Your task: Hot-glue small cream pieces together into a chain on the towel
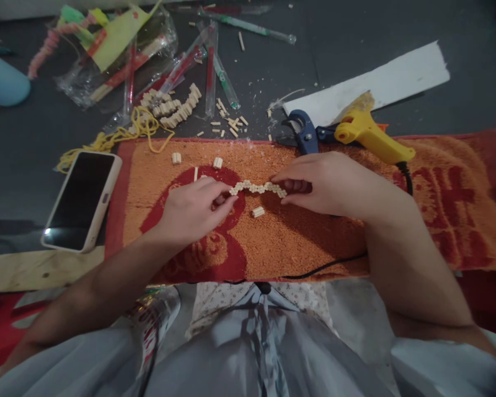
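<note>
Between my hands a wavy strip of small wooden stick bundles (256,188) stretches over the orange and red towel (297,242). The fingertips of my left hand (196,208) pinch its left end. At the right end, the thumb and fingers of my right hand (324,184) close on the strip. Just below it lies a loose stick bundle (258,212). Two more bundles, one pale (217,162) and another (176,158) farther left, rest on the towel beyond my left hand. A single short stick (195,174) lies near my left knuckles.
Blue-handled cutters (303,132) and a yellow glue gun (372,132) lie beyond my right hand, near a white board (372,82). A phone (82,201) is at left. Yellow cord (143,124), joined bundles (177,107), stick offcuts (232,122) and plastic tubes (210,69) lie at the back.
</note>
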Action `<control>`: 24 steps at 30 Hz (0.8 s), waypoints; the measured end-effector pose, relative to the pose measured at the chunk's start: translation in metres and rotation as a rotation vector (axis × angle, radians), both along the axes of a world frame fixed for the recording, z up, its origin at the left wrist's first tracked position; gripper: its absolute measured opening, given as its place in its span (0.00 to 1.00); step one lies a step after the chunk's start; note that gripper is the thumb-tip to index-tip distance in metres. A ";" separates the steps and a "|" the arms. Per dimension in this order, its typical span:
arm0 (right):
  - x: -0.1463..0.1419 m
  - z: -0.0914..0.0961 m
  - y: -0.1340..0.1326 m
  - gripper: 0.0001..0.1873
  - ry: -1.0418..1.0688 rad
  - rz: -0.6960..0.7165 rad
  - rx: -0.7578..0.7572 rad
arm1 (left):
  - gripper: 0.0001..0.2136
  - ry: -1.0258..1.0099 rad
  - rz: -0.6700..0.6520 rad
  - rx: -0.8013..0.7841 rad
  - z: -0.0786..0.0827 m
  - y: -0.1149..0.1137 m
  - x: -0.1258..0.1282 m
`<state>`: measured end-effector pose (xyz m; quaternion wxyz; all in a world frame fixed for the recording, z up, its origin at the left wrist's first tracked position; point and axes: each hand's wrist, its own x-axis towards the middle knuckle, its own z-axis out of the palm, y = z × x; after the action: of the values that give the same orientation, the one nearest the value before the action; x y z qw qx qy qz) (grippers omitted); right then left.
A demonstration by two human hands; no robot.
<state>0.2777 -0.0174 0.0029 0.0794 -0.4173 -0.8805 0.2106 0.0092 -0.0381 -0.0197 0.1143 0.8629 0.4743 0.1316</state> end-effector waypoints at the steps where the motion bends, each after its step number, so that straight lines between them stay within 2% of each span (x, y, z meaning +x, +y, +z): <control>1: 0.000 0.000 0.000 0.06 -0.015 0.018 0.007 | 0.11 0.001 0.005 0.002 0.000 0.000 0.000; 8: -0.001 -0.003 0.001 0.07 -0.032 0.062 0.052 | 0.11 0.009 0.005 0.009 -0.001 0.000 0.000; 24: 0.001 -0.003 0.002 0.11 0.035 0.067 0.022 | 0.10 0.016 -0.032 0.012 -0.001 0.000 0.000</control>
<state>0.2785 -0.0158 0.0001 0.0924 -0.3827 -0.8947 0.2109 0.0088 -0.0385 -0.0203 0.1074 0.8720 0.4607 0.1257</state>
